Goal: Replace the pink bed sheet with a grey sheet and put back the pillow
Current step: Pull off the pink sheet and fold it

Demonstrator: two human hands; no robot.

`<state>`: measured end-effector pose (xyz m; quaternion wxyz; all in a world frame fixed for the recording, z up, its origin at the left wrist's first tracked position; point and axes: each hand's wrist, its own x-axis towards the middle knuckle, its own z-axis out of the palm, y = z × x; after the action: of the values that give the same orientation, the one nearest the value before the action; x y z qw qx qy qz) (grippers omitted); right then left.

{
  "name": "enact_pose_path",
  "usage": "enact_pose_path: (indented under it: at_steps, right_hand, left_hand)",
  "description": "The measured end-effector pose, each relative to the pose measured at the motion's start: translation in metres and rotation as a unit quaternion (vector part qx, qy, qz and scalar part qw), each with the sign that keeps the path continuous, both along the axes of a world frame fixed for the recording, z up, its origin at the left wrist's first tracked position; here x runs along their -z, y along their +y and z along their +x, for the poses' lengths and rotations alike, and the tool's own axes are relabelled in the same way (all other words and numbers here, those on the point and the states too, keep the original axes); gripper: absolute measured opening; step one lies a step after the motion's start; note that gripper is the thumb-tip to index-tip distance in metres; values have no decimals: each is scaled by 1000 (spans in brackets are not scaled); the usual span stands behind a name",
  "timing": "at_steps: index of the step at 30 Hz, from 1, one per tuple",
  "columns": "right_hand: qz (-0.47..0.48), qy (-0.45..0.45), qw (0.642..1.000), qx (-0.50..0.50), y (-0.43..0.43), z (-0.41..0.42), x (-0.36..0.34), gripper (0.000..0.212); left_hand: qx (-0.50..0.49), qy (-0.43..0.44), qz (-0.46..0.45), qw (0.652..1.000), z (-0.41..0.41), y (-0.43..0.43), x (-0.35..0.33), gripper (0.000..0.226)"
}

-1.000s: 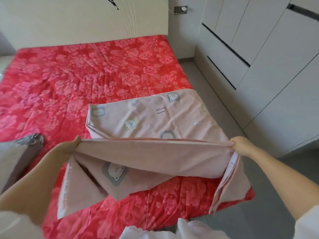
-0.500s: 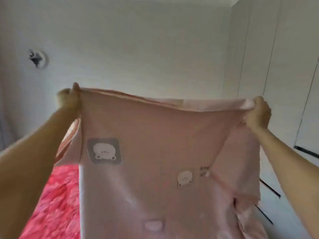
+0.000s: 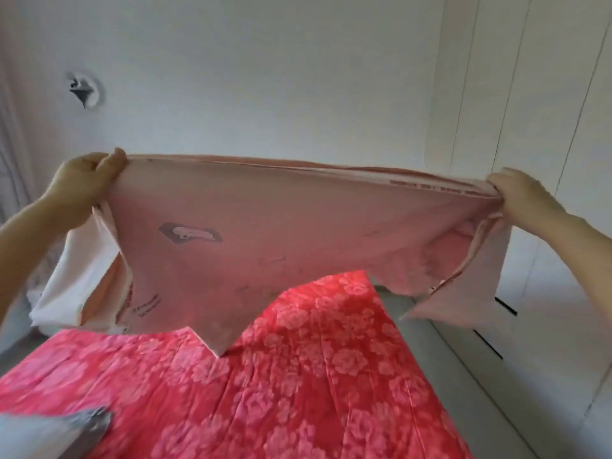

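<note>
The pink sheet (image 3: pixel 265 233) hangs in the air above the bed (image 3: pixel 298 376), partly folded, its top edge stretched between the two hands. The left hand (image 3: pixel 84 187) has a closed grip on one top corner, thumb and fingers curled over the bunched layers, and the right hand (image 3: pixel 526 197) pinches the other corner in the same way. The main risk is that several layers are stacked in each grip and their edges do not line up. An inner layer could slide out as the sheet is shaken or lowered, and the fold would open. Loose flaps dangle below both hands, and a point of cloth hangs low over the red flowered cover; whether it touches is unclear. If the sheet is laid down like this, those flaps will probably tuck under and leave a lopsided bundle. A blurred piece of grey cloth (image 3: pixel 66 429) lies on the near left of the bed, and a careless drop could bury it or drag it along.
</note>
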<state>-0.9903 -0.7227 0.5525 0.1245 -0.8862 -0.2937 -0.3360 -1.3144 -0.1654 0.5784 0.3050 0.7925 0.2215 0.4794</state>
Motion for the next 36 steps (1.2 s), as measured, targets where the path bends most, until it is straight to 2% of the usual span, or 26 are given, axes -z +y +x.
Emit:
enact_pose_path:
  at_steps: [5, 8, 10, 12, 14, 18, 23, 25, 26, 27, 29, 30, 32, 33, 35, 36]
  right_hand:
    - [-86, 131, 987, -20, -37, -67, 129, 27]
    - [-125, 218, 968, -8, -62, -107, 199, 33]
    - [-173, 245, 954, -9, -82, -131, 239, 38]
    - [-206, 268, 941, -9, -106, -162, 277, 31]
    - [-258, 248, 933, -19, -134, -193, 317, 27]
    - [-305, 320, 895, -50, -180, -241, 388, 36]
    - [-328, 380, 864, -42, -208, -286, 470, 26]
    - [-356, 419, 835, -10, -208, -300, 477, 27]
    - [-346, 433, 833, 0, -206, -305, 476, 31]
    - [-334, 446, 830, 3, -204, -308, 476, 39]
    - [-334, 461, 822, 14, -201, -307, 478, 69]
    - [-314, 432, 845, 19, -206, -302, 488, 66]
    - [-305, 445, 841, 37, -204, -299, 490, 25]
    - [-272, 427, 861, 45, -204, -292, 497, 11]
    - [-213, 436, 871, 72, -194, -276, 501, 25]
    - [-189, 433, 878, 79, -186, -263, 501, 31]
  left_hand:
    - [51, 164, -3, 985, -61, -40, 95, 34]
    - [86, 245, -55, 964, -104, -62, 162, 30]
    - [110, 309, -72, 942, -132, -83, 213, 29]
    - [129, 380, -74, 913, -158, -109, 263, 31]
    - [140, 453, -63, 878, -186, -132, 310, 40]
    - [149, 590, -36, 793, -244, -181, 393, 52]
    - [109, 701, 6, 705, -310, -238, 479, 41]
    - [81, 735, 44, 672, -329, -255, 503, 30]
    - [68, 740, 62, 667, -333, -260, 511, 26]
    - [47, 744, 71, 663, -333, -265, 512, 25]
    - [9, 730, 62, 680, -328, -265, 513, 27]
    - [-10, 708, 39, 705, -322, -260, 514, 28]
    - [-58, 632, -76, 769, -303, -249, 514, 27]
    - [-76, 588, -130, 794, -289, -244, 512, 25]
    - [-94, 505, -194, 835, -253, -237, 505, 25]
    - [-111, 483, -209, 843, -235, -232, 500, 27]
